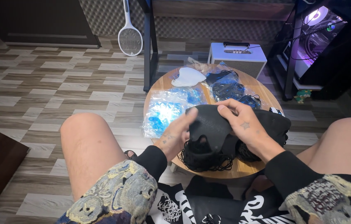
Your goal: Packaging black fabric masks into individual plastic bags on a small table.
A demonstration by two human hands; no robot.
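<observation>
Black face mask [211,126], soft, light, limp cloth with tangling ear loops; pinched at its edges between left hand [175,135] and right hand [244,126], best held by the fabric rim

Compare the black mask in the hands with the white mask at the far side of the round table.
The black mask is dark; the white mask is pale. The black mask is held by the left hand and right hand near the table's front edge; the white mask lies untouched at the far edge. The black mask sits over a pile of black masks; the white one lies alone. Both look like curved face masks.
</observation>
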